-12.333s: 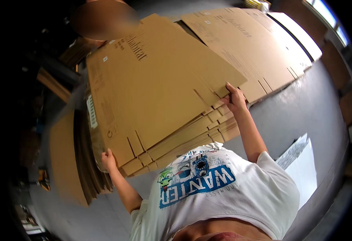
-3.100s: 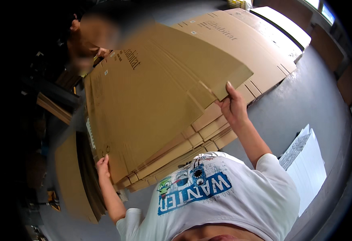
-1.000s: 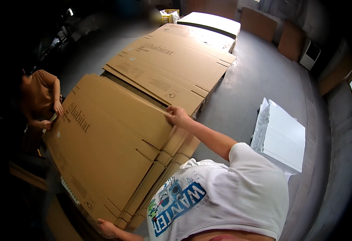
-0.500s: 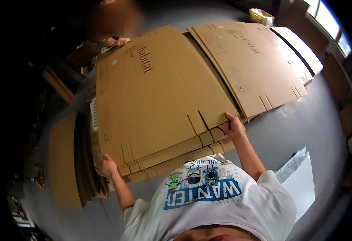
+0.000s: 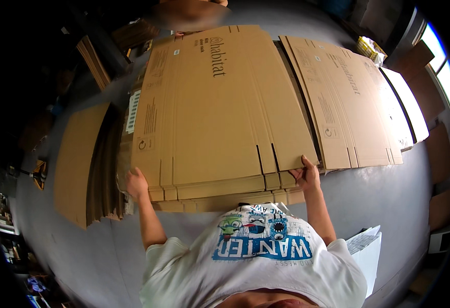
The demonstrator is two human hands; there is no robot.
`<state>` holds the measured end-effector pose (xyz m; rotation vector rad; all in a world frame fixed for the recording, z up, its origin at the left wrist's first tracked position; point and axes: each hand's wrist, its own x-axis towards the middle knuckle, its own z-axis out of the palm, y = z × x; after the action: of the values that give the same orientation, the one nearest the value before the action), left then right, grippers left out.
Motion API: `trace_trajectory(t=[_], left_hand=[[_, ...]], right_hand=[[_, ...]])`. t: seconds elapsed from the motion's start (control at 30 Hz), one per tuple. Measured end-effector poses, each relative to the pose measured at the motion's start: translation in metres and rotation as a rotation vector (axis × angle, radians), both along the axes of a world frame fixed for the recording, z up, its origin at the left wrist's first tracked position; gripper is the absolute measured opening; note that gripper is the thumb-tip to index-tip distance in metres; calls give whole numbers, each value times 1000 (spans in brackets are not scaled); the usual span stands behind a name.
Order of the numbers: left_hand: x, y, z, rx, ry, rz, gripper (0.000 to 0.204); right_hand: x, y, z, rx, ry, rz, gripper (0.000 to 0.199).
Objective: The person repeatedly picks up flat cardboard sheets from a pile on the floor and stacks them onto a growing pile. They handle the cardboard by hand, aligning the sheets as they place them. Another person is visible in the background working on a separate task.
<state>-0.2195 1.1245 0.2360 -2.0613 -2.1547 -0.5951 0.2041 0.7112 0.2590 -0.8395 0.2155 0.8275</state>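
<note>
A large flattened brown cardboard box (image 5: 220, 108) lies on top of a stack of similar sheets (image 5: 225, 192) in front of me. My left hand (image 5: 136, 183) grips its near left corner. At the near right corner, my right hand (image 5: 307, 175) holds the edge, fingers curled over the board. A co-worker, partly seen at the top edge, stands at the sheet's far end (image 5: 189, 13).
A second stack of flat cardboard (image 5: 353, 97) lies to the right, with a white sheet (image 5: 407, 108) beyond it. More cardboard sheets (image 5: 81, 164) stand on edge at the left. A white board (image 5: 369, 251) lies at lower right on the grey floor (image 5: 379, 190).
The sheet, tilted and lifted a second ago, has come down flat onto the stack. Both my hands stay on its near corners.
</note>
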Motion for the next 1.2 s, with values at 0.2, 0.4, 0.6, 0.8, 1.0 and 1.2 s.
trace_trajectory(t=[0.2,0.4,0.6,0.8,1.0,1.2], left_hand=[[5,-2,2,5,-28,-11,47],[-4,-4,2,28,-17,-12,48],[-2,-2,5,-29,-52,-29,50],[41,57,19,-308,97,-293,49],[177,-13,48,-538,-186,-678,46],[227,-95,31,-1021,-638,-843,46]], right_hand=[[4,-3,-4,30,-8,13,23],[2,-2,-6,18,-18,44,22],[-12,-2,8,-22,-51,-39,29],[5,-11,46,-44,-101,-241,36],[9,-5,105,16,-199,-144,28],[9,-15,132,6,-365,-151,33]])
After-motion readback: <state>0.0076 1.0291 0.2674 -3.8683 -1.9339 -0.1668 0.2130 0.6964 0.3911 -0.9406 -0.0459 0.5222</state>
